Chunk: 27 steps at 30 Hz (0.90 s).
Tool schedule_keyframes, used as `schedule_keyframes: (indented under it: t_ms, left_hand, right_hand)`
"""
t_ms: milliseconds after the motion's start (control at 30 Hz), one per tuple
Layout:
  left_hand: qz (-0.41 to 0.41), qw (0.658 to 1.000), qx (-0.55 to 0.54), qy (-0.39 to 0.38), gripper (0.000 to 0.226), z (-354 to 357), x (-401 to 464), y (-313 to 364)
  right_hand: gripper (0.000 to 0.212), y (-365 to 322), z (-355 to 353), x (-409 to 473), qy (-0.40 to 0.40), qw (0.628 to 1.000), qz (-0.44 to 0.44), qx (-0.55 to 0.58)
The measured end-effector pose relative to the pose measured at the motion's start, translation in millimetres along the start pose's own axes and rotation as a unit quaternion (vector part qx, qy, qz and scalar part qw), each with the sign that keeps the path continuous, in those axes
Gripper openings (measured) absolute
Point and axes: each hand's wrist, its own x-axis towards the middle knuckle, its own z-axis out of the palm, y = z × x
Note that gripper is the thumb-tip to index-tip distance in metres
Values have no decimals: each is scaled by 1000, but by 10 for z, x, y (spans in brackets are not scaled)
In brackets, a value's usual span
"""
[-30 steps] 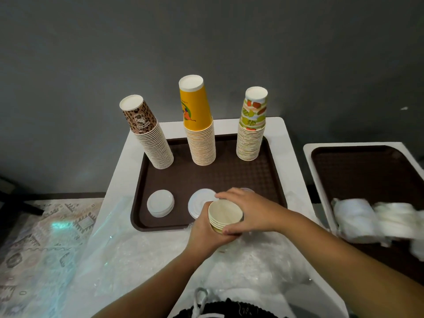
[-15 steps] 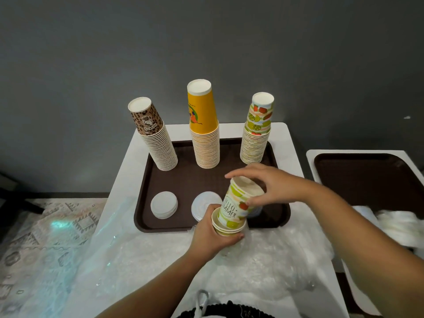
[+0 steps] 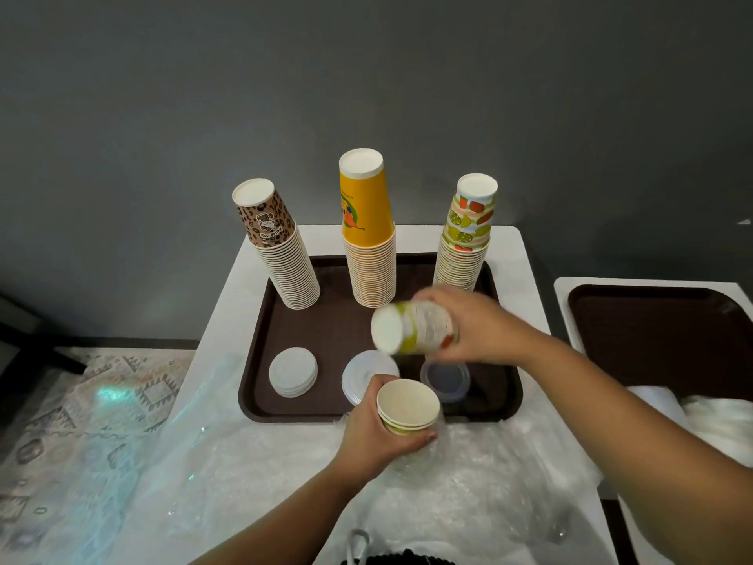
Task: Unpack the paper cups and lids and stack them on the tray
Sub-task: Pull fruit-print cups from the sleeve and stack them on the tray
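A brown tray (image 3: 334, 320) holds three upside-down cup stacks: leopard-print (image 3: 281, 254), yellow (image 3: 368, 234) and fruit-patterned (image 3: 464, 234). In front of them lie white lids (image 3: 292, 372), a larger white lid (image 3: 362, 371) and a clear lid (image 3: 446, 379). My left hand (image 3: 379, 436) grips a few nested fruit-patterned cups (image 3: 407, 407), mouths up, at the tray's front edge. My right hand (image 3: 476, 324) holds a single fruit-patterned cup (image 3: 411, 328) on its side above the tray, its base pointing left and blurred by motion.
Crumpled clear plastic wrap (image 3: 468, 483) covers the white table in front of the tray. A second brown tray (image 3: 660, 332) stands on the right with white plastic packaging (image 3: 701, 418) on it. A patterned rug (image 3: 81, 422) lies on the floor at left.
My right hand pulled one cup out of the nested cups, lifted it over the tray and tipped it onto its side. My left hand stayed at the tray's front edge.
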Motion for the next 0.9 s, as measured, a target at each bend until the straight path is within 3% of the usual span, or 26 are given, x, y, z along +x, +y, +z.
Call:
schedule_keyframes:
  t_ms: [133,300,467,600,733,900]
  left_hand:
    - [-7,1000,0,1,72,-2,-5,-4]
    - [-17,1000,5,4,73,8,8,11]
    - [-17,1000,18,4,71,5,12,31]
    - [-17,1000,24,4,70,1,20,54]
    - [-16,999,31,7,69,5,25,60]
    - [-19,999,29,4,69,6,21,70]
  right_hand:
    - [69,-65,-450,294,244,961,24,132]
    - [70,134,-825,612,355,909,88,199]
    - [81,389,-800,762,373,889,152,219]
    - [72,428,-730,786,392,886,119,220]
    - [49,439,-714,841,375,908,119,146]
    - [49,411,-672,856,336,928,131,92]
